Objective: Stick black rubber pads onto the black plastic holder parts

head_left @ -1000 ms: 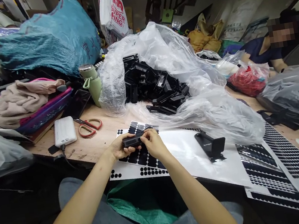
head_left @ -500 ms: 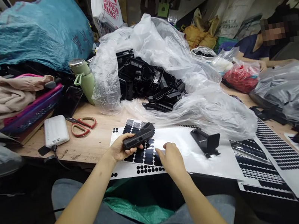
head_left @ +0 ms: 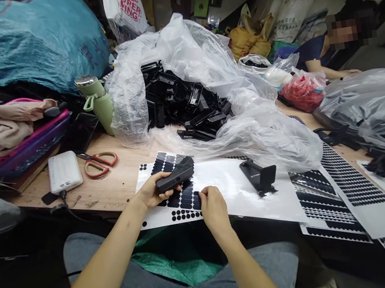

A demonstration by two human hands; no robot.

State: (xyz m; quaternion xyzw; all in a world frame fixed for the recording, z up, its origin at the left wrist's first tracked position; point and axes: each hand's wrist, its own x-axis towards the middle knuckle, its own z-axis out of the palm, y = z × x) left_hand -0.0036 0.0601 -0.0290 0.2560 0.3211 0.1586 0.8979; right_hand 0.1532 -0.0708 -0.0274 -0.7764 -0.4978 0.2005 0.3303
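My left hand [head_left: 154,190] is wrapped round a black textured plastic part [head_left: 175,175], held above a sheet of black stickers [head_left: 177,200]. At the right edge of those stickers is my right hand [head_left: 214,206], thumb and forefinger pinched together on a dark sticker [head_left: 196,200]. Whether the sticker is fully off its sheet cannot be made out. A black folding stand [head_left: 259,177] rests on the white sheet [head_left: 224,173] to the right of my hands.
Behind my hands, a clear plastic bag [head_left: 200,55] holds many black parts [head_left: 185,101]. Scissors [head_left: 98,163], a white power bank [head_left: 64,171] and a green bottle [head_left: 98,103] stand left. More sticker sheets [head_left: 351,177] lie right. A person [head_left: 317,53] sits at the back right.
My right hand has closed its thumb and forefinger at the sticker sheet's edge. My left hand still holds the black part. The whole view has shifted slightly.
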